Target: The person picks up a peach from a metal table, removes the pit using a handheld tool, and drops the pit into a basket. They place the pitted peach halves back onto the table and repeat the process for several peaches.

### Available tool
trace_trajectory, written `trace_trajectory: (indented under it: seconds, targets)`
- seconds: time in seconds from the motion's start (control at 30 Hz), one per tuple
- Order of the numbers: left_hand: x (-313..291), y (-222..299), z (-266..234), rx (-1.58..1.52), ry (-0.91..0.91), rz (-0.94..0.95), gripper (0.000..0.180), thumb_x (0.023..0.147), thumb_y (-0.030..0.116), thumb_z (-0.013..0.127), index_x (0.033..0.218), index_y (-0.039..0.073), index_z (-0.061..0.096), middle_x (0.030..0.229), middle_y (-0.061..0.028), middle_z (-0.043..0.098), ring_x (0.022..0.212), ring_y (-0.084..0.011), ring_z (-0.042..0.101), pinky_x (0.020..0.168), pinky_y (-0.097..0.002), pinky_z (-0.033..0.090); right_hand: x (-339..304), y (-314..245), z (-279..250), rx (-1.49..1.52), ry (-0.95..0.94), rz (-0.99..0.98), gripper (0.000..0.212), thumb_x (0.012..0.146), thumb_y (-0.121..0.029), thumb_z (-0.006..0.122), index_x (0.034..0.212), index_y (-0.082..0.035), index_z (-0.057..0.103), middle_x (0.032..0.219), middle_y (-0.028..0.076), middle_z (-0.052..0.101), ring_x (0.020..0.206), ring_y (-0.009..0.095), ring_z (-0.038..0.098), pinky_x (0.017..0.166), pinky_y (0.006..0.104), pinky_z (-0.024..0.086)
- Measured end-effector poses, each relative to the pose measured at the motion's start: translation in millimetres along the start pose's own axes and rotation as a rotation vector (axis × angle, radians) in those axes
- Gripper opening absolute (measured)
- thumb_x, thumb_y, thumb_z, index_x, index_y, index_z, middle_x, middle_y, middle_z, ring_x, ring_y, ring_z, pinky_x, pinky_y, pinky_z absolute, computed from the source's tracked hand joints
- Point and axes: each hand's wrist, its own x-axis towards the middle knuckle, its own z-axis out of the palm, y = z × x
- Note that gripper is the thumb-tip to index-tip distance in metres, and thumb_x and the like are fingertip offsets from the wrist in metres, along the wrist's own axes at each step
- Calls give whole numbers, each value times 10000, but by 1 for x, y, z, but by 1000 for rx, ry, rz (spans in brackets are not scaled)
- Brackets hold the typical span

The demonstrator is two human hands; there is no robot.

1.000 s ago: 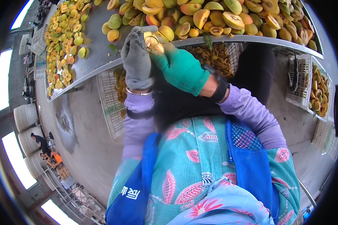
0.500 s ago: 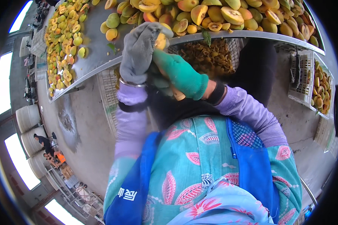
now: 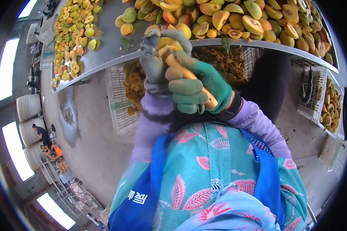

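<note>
My left hand (image 3: pixel 152 65), in a grey glove, is closed around a piece of yellow peach (image 3: pixel 169 43) just in front of the table edge. My right hand (image 3: pixel 208 82), in a green glove, grips a wooden-handled tool (image 3: pixel 211 101). The handle slants from the fruit down to the right, its upper end against the peach. Whatever metal part the tool has is hidden at the fruit. Beyond my hands, a big heap of halved peaches (image 3: pixel 252 22) covers the table.
The metal table's edge (image 3: pixel 273 45) runs across in front of me. Another spread of peach halves (image 3: pixel 71 42) lies at its left. Below stand white crates (image 3: pixel 117 98) of fruit scraps (image 3: pixel 219 63). A crate of peaches (image 3: pixel 329 104) is at right. People (image 3: pixel 52 146) sit far left.
Both hands have come slightly right and apart. The right hand has turned, so the wooden handle now shows along its length and more of the peach is visible.
</note>
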Motion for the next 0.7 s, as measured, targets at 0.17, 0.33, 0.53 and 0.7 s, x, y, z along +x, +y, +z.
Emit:
trace_trajectory:
  seconds: [0.17, 0.33, 0.53, 0.7]
  targets:
    - [-64, 86, -15, 696, -51, 303, 276, 862, 281, 594, 1029, 62, 613, 890, -66, 626, 695, -166, 602, 624, -272, 500, -18, 1, 37, -121, 295, 76, 248, 962, -389, 491, 865, -161, 491, 525, -33, 414, 351, 101, 376, 292, 226, 297]
    - [-38, 173, -23, 2793, 938, 341, 451, 815, 399, 609, 1094, 44, 610, 1057, -208, 624, 947, -345, 608, 815, -403, 486, -35, -24, 5, -265, 736, -17, 274, 951, -422, 502, 892, -155, 510, 537, -35, 442, 357, 104, 416, 308, 218, 307]
    - [82, 222, -31, 2964, 854, 15, 516, 738, 384, 680, 1141, 69, 608, 1141, -232, 602, 1044, -366, 583, 896, -413, 467, -25, -48, -7, -477, 833, -90, 394, 948, -478, 478, 939, -87, 530, 533, -24, 439, 400, 91, 433, 368, 228, 349]
    - [51, 226, -30, 2363, 739, -74, 469, 765, 276, 680, 1180, 71, 603, 1154, -184, 621, 987, -277, 641, 845, -343, 516, -34, -35, 9, -508, 639, -171, 412, 957, -493, 443, 919, -91, 521, 542, -14, 456, 402, 103, 433, 385, 230, 368]
